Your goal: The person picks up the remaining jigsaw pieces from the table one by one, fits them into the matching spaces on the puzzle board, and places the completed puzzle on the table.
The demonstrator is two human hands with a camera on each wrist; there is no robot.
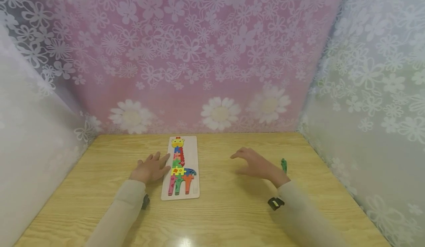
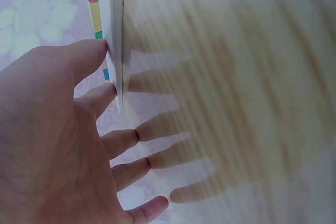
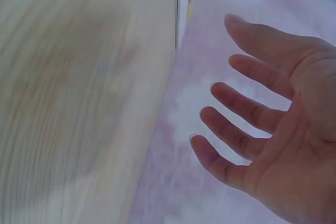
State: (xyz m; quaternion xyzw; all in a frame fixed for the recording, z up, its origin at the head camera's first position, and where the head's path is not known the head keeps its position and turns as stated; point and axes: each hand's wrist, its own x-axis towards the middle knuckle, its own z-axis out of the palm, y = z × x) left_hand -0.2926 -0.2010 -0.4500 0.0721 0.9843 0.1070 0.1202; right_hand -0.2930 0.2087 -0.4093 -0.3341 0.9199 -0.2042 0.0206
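Note:
A wooden puzzle board (image 1: 192, 151) lies lengthwise on the table, left of centre. On it, coloured pieces form a giraffe (image 1: 179, 171) with a yellow head, a red mane and pink, green and orange legs. My left hand (image 1: 151, 169) is at the board's left side, fingers spread; in the left wrist view its thumb and index fingertip (image 2: 111, 88) touch the board's edge. My right hand (image 1: 255, 164) hovers above the table right of the board, fingers loosely bent and holding nothing. A small green puzzle piece (image 1: 283, 164) lies beyond the right wrist, partly hidden by it.
The wood-grain table (image 1: 219, 217) runs back to a pink flowered cloth (image 1: 199, 55). Pale cloths stand along both sides, the right one (image 1: 372, 121) also flowered. Dark straps with small devices (image 1: 276, 203) sit at both wrists.

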